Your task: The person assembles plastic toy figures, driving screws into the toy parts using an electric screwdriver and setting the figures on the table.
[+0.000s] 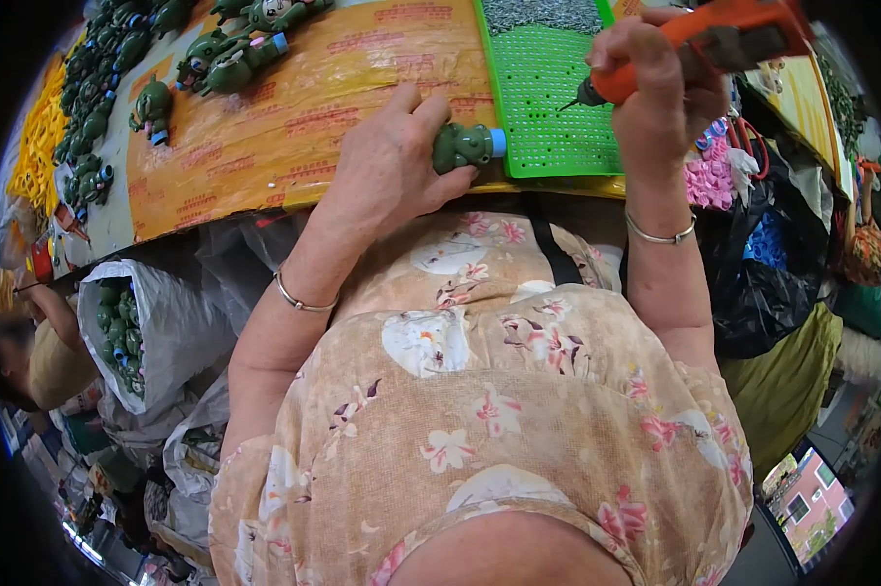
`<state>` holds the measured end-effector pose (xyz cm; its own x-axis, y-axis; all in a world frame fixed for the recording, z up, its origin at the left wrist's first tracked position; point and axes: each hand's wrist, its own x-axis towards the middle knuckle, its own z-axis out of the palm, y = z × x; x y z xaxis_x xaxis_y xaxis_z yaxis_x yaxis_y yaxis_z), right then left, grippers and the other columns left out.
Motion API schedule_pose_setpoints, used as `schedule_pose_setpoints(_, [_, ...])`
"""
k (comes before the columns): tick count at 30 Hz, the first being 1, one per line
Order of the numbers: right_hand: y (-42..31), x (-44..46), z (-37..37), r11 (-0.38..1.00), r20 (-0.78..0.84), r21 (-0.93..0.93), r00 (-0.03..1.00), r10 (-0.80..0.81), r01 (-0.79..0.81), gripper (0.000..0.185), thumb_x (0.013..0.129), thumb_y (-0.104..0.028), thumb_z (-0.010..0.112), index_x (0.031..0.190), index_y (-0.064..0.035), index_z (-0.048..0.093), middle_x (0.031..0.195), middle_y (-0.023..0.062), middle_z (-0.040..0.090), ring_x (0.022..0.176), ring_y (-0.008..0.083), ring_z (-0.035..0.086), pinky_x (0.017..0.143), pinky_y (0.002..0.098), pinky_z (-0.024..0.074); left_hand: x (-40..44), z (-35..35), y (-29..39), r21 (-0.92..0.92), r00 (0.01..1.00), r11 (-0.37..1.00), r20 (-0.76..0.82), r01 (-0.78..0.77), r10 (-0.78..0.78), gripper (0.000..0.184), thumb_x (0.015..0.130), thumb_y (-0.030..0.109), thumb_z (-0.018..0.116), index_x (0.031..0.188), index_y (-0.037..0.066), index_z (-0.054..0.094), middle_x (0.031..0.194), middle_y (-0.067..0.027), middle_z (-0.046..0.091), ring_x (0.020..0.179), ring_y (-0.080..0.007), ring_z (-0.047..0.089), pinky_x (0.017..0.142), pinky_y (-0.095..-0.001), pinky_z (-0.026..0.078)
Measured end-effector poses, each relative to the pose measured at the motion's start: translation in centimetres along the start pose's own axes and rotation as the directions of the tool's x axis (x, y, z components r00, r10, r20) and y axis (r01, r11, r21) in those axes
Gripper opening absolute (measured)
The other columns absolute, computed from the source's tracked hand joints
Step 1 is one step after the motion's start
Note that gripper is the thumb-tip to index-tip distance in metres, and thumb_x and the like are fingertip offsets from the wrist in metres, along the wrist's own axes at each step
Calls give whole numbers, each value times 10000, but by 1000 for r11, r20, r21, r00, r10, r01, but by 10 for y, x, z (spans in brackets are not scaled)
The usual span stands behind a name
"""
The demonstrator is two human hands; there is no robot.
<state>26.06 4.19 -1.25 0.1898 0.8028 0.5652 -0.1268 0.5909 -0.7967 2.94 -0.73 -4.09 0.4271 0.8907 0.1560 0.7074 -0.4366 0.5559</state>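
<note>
My left hand [397, 161] is closed around a green plastic toy figure [463, 147] with a light blue end, held at the table's front edge. That blue end points right, toward a green perforated tray [558, 107]. Raised over the tray's right side, my right hand [655, 93] grips an orange electric screwdriver [709, 49]. Its thin dark bit points left and down above the tray, apart from the toy. Small metal screws [543, 15] are heaped at the tray's far end.
More green toy figures [235, 63] lie on the taped orange tabletop [362, 59], with a pile [94, 98] at left. Yellow parts [42, 127] lie beyond. A white sack [167, 322] of toys stands below left, near another person's arm [55, 313]. Pink parts [711, 181] and a black bag [768, 293] are right.
</note>
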Motion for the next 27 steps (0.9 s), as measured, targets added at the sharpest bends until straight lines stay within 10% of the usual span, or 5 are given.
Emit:
schedule_pose_setpoints(4, [-22, 1, 8, 982, 95, 190, 995, -29, 11, 379, 929, -235, 787, 1158, -32, 562, 799, 52, 610, 634, 146, 597, 575, 292, 508, 0, -1, 1, 5, 1000, 1000, 15, 15, -15, 443, 711, 237, 858, 1022, 34, 617, 958, -150, 572, 855, -378, 639, 696, -469, 511])
schedule_pose_setpoints(8, [-32, -15, 11, 969, 263, 157, 954, 146, -191, 689, 898, -526, 743, 1340, -84, 453, 904, 102, 574, 743, 235, 581, 676, 374, 515, 1, 0, 1, 19, 1000, 1000, 13, -5, 5, 467, 706, 252, 870, 1013, 34, 593, 971, -169, 595, 842, -410, 659, 697, -490, 546])
schedule_pose_setpoints(27, [-23, -41, 32, 934, 383, 180, 896, 224, -310, 538, 874, -363, 820, 1133, -37, 478, 856, 77, 583, 730, 183, 565, 657, 318, 490, 0, 6, -5, -8, 1000, 1000, -14, -23, 22, 476, 701, 249, 868, 1012, 24, 586, 988, -197, 588, 886, -430, 647, 739, -504, 544])
